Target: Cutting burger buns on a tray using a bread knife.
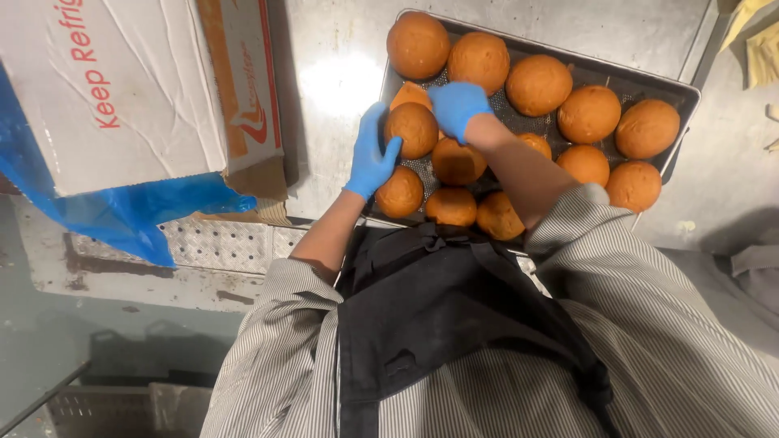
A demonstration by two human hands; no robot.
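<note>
Black apron [454, 308] nearest, left hand [369, 158] and right hand [457, 105] fingers cupping one bun [411, 130], perforated tray [682, 93]

Golden-brown buns [537, 84], blue-gloved hands [369, 156], grey-and-white striped shirt [649, 324], black apron [438, 316], blue plastic liner [122, 215].

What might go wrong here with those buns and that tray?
The buns sit packed tight, so the left hand and right hand, both around one bun, might dent or nudge its neighbours. The tray lies close to the table's near edge, so the nearest buns could perhaps slide off. The blue liner hanging from the cardboard box might snag.
</note>
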